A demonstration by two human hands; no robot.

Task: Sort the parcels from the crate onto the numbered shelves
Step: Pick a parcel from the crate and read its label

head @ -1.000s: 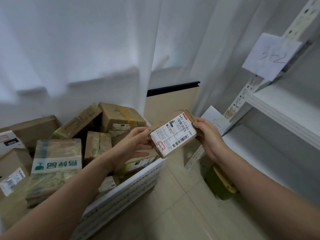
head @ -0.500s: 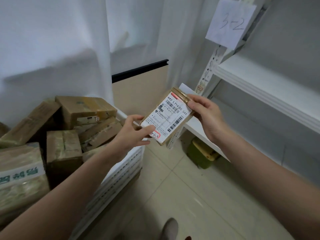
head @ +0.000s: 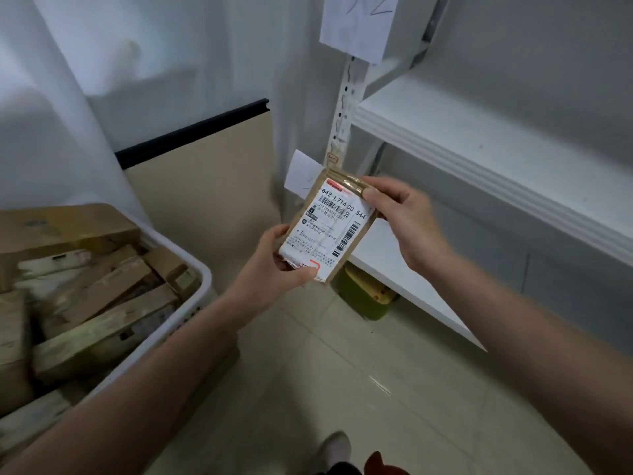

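– While gripped at both ends, where exactly, that small parcel [head: 329, 231]?
– Dead centre, in the air, label facing up, top end tipped toward 1 o'clock. Hangs in front of the lower shelf [head: 394, 265], apparently clear of it.
– Left hand [head: 274, 269]?
– Comes in from 7 o'clock and holds the bottom end: fingers [head: 279, 234] curled round the left edge, thumb pressed on the label's lower corner.
– Right hand [head: 407, 221]?
– Enters from 4 o'clock, pinches the top right corner, thumb on the taped face, other fingers tucked behind and mostly hidden.
– Crate [head: 202, 279]?
– Down at 8 o'clock, white, packed with brown parcels [head: 102, 303], all blurred.
– Up at 12 to 1 o'clock?
– Paper sign [head: 359, 25] on the rack's upright, seemingly "3-2", cut by the frame edge. Smaller paper slip [head: 301, 174] just behind the parcel's top, writing unreadable. Upper shelf [head: 479, 142] at 2 o'clock.
– Under the lower shelf?
– Green-and-yellow object [head: 366, 296] on the tiled floor [head: 342, 371], too dim to identify.
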